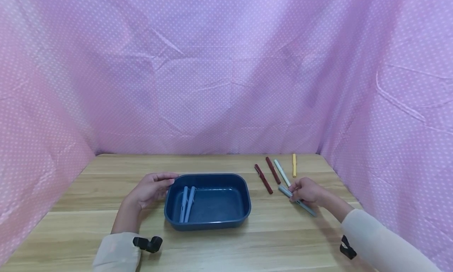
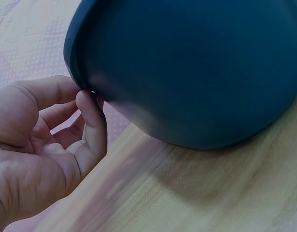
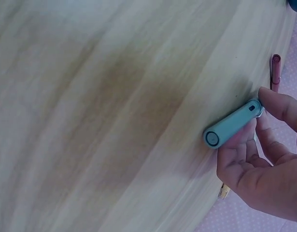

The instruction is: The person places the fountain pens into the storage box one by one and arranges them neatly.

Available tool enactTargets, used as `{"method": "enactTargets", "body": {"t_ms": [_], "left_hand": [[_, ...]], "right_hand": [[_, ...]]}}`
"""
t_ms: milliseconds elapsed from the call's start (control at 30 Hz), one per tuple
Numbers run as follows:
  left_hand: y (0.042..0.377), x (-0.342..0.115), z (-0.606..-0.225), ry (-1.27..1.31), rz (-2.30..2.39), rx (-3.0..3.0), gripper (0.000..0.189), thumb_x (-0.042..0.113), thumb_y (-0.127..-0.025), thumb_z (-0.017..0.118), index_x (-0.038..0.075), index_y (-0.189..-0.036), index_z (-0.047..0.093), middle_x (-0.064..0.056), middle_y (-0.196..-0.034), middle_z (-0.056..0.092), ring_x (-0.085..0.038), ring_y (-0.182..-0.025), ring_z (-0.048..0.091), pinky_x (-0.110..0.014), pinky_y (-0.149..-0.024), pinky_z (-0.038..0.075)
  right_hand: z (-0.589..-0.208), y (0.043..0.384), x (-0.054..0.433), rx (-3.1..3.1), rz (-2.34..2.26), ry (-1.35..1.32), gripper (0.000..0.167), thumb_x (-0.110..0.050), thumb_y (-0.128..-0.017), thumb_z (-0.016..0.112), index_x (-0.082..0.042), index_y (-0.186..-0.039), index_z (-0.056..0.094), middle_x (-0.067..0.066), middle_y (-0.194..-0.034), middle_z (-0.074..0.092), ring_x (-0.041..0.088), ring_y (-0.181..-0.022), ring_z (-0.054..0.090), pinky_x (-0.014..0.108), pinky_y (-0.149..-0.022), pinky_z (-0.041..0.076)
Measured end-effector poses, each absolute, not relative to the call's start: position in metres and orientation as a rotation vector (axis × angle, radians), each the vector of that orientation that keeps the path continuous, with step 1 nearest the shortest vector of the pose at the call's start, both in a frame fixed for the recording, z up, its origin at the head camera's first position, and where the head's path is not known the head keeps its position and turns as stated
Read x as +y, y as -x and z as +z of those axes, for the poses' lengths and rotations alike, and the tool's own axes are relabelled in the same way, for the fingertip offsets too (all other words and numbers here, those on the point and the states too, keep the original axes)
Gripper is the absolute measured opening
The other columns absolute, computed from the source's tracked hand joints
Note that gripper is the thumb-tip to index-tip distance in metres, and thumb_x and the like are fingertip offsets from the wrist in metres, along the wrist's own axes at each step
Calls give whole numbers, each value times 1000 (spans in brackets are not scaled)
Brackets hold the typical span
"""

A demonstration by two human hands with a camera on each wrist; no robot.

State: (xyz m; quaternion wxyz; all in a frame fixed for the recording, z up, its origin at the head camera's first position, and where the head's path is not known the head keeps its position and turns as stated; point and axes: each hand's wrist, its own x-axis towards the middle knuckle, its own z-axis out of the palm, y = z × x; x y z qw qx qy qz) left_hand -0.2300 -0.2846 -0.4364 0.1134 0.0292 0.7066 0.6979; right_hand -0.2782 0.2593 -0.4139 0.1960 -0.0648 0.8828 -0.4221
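A dark blue rectangular box (image 1: 212,226) stands on the table, its open top up. Inside, toward its left end, two grey-blue pens (image 1: 190,204) lie side by side. My left hand (image 1: 150,189) is at the box's far left corner; in the left wrist view thumb and fingertip pinch its rim (image 2: 73,58). On the right, my right hand (image 1: 307,191) pinches another grey-blue pen (image 1: 306,208) between thumb and fingers. In the right wrist view this pen (image 3: 230,124) looks greenish, its round end toward the camera, and part of it is hidden by the fingers.
Beyond my right hand lie two dark red pens (image 1: 263,179), a pale green pen (image 1: 281,171) and a yellow pen (image 1: 294,165). The wooden table (image 1: 219,252) is bordered by pink dotted cloth (image 1: 212,87) behind and on both sides.
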Motion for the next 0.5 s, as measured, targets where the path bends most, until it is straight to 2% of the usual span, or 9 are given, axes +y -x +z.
{"method": "enactTargets", "body": {"t_ms": [300, 500], "left_hand": [[230, -284, -437, -87, 2042, 2079, 39, 14, -101, 66, -4, -135, 62, -3, -115, 73, -15, -93, 67, -30, -81, 58], [230, -284, -438, -91, 2028, 2091, 41, 15, -102, 66, -5, -137, 60, -5, -118, 72, -15, -97, 67, -30, -83, 57]], "right_hand": [[-409, 279, 260, 2474, -1179, 186, 28, 3, -83, 74, 8, -109, 65, 5, -82, 64, 14, -68, 52, 23, -55, 41], [-408, 279, 260, 2476, -1185, 189, 27, 3, -83, 74, 7, -109, 66, 5, -82, 63, 11, -63, 47, 22, -53, 39]]}}
